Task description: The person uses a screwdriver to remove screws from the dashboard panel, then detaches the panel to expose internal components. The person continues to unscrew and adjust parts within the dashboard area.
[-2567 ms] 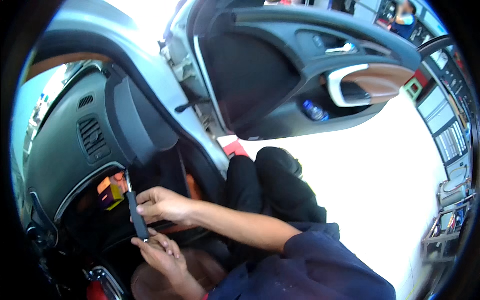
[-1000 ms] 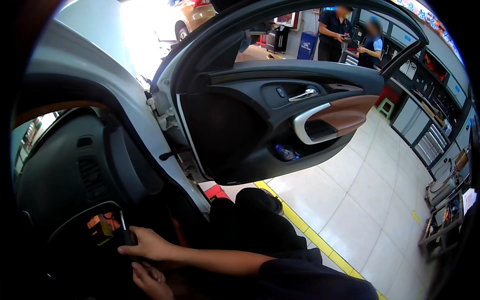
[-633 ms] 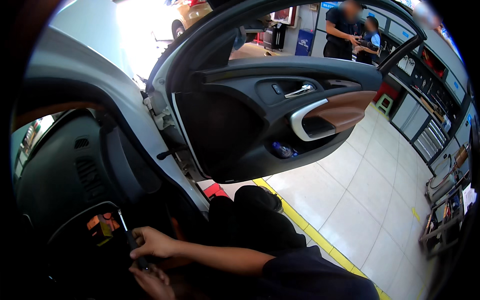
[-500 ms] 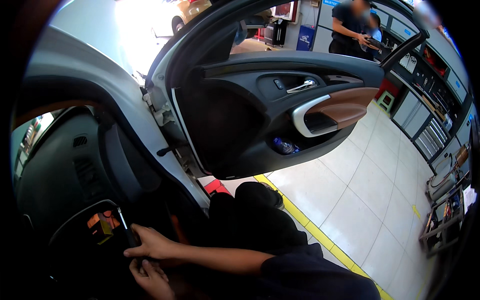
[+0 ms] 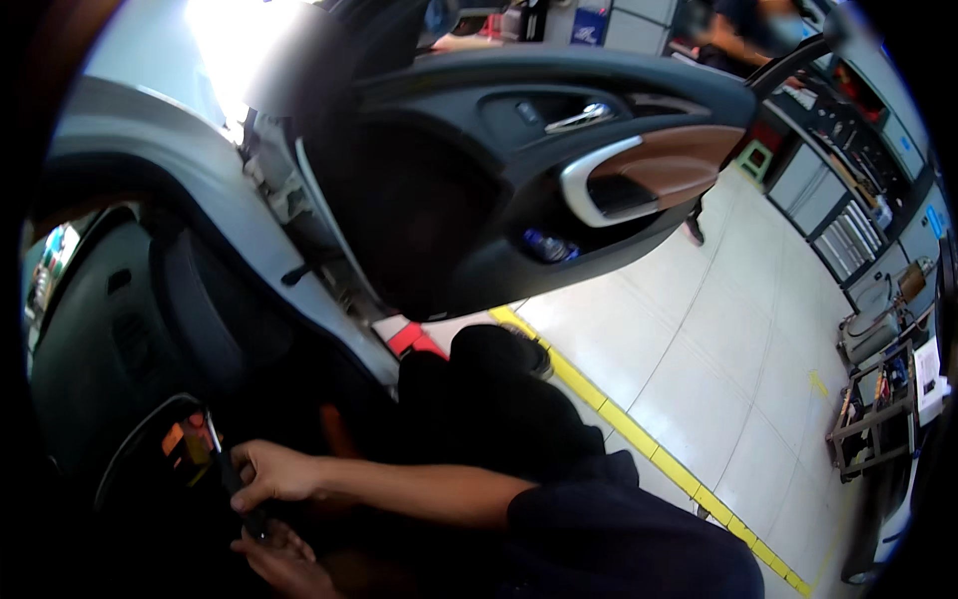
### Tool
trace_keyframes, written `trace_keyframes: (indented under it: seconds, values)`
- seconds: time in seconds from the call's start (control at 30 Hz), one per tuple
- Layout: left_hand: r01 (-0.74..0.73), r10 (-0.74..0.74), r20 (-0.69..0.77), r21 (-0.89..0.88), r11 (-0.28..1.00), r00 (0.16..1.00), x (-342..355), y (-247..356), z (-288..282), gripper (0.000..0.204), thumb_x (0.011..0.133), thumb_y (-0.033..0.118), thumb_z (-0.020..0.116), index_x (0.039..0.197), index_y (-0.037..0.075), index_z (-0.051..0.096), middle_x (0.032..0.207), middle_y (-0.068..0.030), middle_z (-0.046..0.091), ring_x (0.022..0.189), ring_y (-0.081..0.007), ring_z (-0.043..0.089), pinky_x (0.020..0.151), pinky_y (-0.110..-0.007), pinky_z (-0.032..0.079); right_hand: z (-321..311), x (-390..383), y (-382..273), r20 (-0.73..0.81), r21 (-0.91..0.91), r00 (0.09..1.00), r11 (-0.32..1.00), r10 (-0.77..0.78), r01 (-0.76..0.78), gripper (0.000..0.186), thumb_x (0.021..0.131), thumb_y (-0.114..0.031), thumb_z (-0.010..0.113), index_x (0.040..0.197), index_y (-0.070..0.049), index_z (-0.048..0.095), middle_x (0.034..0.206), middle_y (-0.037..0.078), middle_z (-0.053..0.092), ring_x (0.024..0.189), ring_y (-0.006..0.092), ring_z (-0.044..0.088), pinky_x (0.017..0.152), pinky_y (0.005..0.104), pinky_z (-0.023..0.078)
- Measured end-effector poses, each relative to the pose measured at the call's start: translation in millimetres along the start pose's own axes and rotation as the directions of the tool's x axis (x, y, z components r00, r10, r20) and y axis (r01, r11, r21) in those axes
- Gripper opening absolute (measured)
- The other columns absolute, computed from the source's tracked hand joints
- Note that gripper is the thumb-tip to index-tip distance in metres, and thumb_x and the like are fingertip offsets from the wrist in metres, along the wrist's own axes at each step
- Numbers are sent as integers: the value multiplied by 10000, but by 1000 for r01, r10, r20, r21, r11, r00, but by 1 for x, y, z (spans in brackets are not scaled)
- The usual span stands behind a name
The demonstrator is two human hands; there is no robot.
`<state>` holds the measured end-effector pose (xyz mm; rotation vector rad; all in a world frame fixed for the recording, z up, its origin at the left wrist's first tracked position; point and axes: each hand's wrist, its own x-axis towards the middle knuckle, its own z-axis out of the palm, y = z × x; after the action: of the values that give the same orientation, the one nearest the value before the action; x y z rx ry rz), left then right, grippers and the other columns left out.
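My right hand (image 5: 274, 474) reaches in from the right, closed around a screwdriver (image 5: 231, 479) with a dark handle and a bright shaft. The shaft slants up and left beside orange and yellow parts (image 5: 180, 444) in a dark opening below the dashboard. Just underneath, my left hand (image 5: 284, 564) has its fingers curled at the lower end of the handle. Deep shadow hides part of that grip and the shaft's tip. A thin, pale curved line (image 5: 140, 424) arches over the opening.
An open car door (image 5: 479, 190) stands ahead, with a bottle (image 5: 551, 246) in its pocket. My bent knee (image 5: 489, 359) is beside the sill. A yellow line (image 5: 639, 444) crosses the tiled floor. A tool cart (image 5: 878, 409) stands at right; a person (image 5: 743, 35) is beyond the door.
The view has tilted, shifting the door up and left. More of the screwdriver's handle shows between my hands. The person beyond the door has moved to the right.
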<state>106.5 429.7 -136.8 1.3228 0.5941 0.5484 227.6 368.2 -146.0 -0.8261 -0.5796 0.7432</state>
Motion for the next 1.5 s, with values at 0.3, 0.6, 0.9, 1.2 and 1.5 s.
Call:
trace_keyframes:
  seconds: [0.3, 0.6, 0.9, 1.2, 1.5]
  values:
    - [668, 62, 721, -668, 327, 690, 16, -33, -13, 399, 1002, 436, 274, 845, 95, 408, 509, 31, 302, 392, -67, 200, 375, -210, 172, 5, -9, -4, -87, -84, 995, 996, -41, 33, 385, 913, -320, 560, 1068, 19, 467, 916, 122, 586, 765, 175, 581, 683, 292, 480]
    - [55, -57, 33, 41, 998, 998, -14, -16, 26, 420, 960, 459, 425, 1016, 47, 491, 562, 48, 388, 423, -28, 306, 343, -162, 211, -1, -7, 11, -243, -201, 952, 970, -187, 139, 251, 747, -157, 770, 780, 15, 589, 631, 54, 579, 542, 120, 532, 459, 291, 418]
    - [569, -236, 532, -643, 512, 813, 18, -34, -9, 300, 994, 346, 379, 950, 56, 444, 569, 38, 308, 443, -51, 276, 359, -199, 196, -9, -10, -4, -195, -431, 971, 901, -138, 42, 386, 903, -362, 580, 982, 11, 523, 821, 65, 575, 732, 131, 554, 648, 279, 474]
    - [210, -151, 188, -351, 913, 970, 17, -8, -8, 420, 971, 457, 369, 995, 50, 472, 631, -25, 463, 480, -52, 386, 375, -180, 295, -9, -4, 3, -40, -26, 995, 996, 89, -90, 366, 830, -114, 675, 1113, 74, 538, 966, 159, 660, 936, 196, 634, 857, 292, 493]
    - [193, -85, 321, -323, 927, 943, 5, -8, -4, 451, 978, 448, 347, 888, 28, 484, 525, -1, 423, 394, -40, 317, 334, -170, 258, 1, -4, 11, -146, -232, 989, 973, -17, -17, 410, 877, -359, 610, 973, 29, 517, 810, 93, 588, 631, 125, 553, 625, 269, 484]
